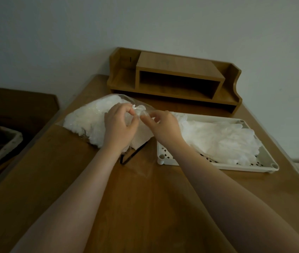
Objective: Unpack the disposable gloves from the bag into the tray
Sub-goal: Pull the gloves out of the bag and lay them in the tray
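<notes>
Both hands are up at the mouth of the bag (90,121). My left hand (120,127) has thumb and fingers pinched on the clear plastic there, and my right hand (163,127) is pinching a bit of crumpled white glove (139,108) right between the two. The bag runs off to the left of my grip, still stuffed with white gloves. Just right of my right hand sits the white tray (254,166), with a heap of gloves (223,141) lying in it. Beyond my hands there's a wooden shelf (178,79) on the table (145,207).
</notes>
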Available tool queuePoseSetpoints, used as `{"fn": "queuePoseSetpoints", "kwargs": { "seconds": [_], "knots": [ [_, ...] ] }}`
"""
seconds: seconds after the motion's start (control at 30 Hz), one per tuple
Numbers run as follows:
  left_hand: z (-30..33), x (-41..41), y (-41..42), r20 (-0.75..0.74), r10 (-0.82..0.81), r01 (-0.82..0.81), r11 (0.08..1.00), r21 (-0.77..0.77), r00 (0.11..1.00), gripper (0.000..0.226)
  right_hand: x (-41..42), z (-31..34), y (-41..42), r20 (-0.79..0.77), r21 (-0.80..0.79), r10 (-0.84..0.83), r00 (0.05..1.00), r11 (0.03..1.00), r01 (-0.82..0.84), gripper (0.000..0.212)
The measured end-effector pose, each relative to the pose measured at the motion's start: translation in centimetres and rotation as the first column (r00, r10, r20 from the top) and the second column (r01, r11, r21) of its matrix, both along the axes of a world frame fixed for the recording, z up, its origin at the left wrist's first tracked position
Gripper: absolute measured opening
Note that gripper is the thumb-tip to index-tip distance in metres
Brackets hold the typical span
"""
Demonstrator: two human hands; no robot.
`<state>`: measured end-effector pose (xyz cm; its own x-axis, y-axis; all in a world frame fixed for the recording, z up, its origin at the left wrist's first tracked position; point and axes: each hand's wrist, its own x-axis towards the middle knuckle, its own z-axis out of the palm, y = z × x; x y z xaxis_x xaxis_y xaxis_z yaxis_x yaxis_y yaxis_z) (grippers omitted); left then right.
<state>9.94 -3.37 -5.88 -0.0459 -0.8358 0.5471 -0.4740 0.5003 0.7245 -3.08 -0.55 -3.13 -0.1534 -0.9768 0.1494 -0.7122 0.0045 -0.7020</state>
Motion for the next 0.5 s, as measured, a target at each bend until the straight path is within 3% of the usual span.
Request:
{"fn": "queuePoseSetpoints", "kwargs": {
  "seconds": [0.17, 0.27, 0.33, 0.5],
  "knots": [
    [-0.3, -0.4, 0.3, 0.060, 0.015, -0.016, 1.000, 0.013, 0.998, 0.025, 0.4, 0.1, -0.5, 0.103, -0.072, -0.094, 0.990, 0.992, 0.101, 0.020],
    [-0.4, -1.0, 0.5, 0.262, 0.069, -0.099, 0.990, 0.101, 0.962, 0.055, -0.3, 0.9, 0.6, 0.216, -0.202, -0.049, 0.975, 0.975, 0.094, 0.007],
    [-0.5, -1.5, 0.5, 0.367, 0.091, -0.154, 0.977, 0.145, 0.926, 0.062, -1.0, 1.4, 1.4, 0.327, -0.246, 0.013, 0.945, 0.967, 0.071, 0.013],
    [-0.8, -1.3, 0.5, 0.417, 0.108, -0.189, 0.969, 0.158, 0.902, 0.051, -2.5, 2.8, 2.7, 0.707, -0.300, 0.148, 0.692, 0.948, 0.103, 0.023]
  ]
}}
